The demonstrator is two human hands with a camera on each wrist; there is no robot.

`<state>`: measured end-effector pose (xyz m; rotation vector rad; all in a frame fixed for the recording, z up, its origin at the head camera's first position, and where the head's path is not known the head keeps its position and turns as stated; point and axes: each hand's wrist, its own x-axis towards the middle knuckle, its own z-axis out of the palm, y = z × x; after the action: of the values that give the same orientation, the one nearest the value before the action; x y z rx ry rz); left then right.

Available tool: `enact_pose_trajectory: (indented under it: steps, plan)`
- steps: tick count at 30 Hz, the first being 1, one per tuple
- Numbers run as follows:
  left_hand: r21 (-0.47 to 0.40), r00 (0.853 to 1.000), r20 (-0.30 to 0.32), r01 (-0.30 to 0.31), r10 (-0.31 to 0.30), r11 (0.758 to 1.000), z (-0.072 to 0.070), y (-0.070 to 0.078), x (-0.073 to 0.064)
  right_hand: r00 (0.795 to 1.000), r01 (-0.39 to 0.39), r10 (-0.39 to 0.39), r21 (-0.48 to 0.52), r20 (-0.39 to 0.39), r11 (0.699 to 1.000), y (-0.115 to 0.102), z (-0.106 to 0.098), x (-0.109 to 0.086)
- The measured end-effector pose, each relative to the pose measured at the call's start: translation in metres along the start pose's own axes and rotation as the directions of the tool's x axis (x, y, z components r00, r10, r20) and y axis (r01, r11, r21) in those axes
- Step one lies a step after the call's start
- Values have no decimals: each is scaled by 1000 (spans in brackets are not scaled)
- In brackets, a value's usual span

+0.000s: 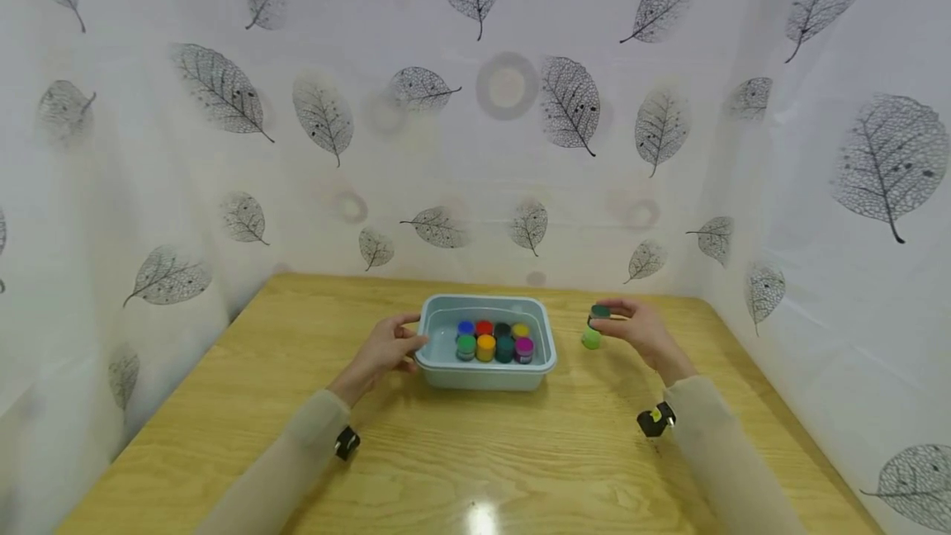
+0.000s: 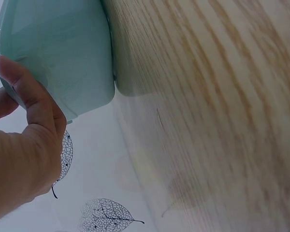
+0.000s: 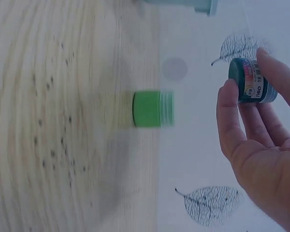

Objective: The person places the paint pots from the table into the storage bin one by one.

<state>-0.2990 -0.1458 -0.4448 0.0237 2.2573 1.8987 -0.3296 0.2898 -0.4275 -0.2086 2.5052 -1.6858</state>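
My left hand (image 1: 386, 347) grips the rim at the left end of a pale blue-green plastic tub (image 1: 479, 378), its thumb and fingers on either side of the wall in the left wrist view. Several small paint jars with coloured tops, among them an orange jar (image 1: 485, 347) and a purple jar (image 1: 523, 349), stand inside the tub in two rows. To the right of the tub, my right hand (image 1: 641, 332) pinches a dark green paint jar (image 3: 251, 79) between thumb and fingers, raised off the table. Below it a light green jar (image 3: 147, 108) with a ridged, clear upper part stands on the table.
The wooden table (image 1: 475, 444) reaches back to a white leaf-print curtain (image 1: 461, 163), which also hangs along both sides. A small black device (image 1: 654, 419) sits at the right wrist and another black device (image 1: 347, 442) at the left wrist.
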Motion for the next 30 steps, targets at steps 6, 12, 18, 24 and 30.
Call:
enact_pose_trajectory:
  steps: [6,12,18,24,30]
  plan:
    - [1,1000,5,1,-1,1000,0,0,0,999,0,-2,34,34,999,-16,22,-3]
    - [-4,1000,2,2,-2,1000,0,2,0,999,7,-11,83,51,997,-36,41,-4]
    - [2,1000,6,-1,1,1000,-1,2,0,994,20,-32,113,100,993,-48,59,-1]
    - [16,1000,12,3,-3,1000,-2,0,0,987,14,-35,129,159,991,-55,84,3]
    - [20,1000,11,-10,9,1000,-1,0,-2,983,16,-36,107,179,994,-63,106,6]
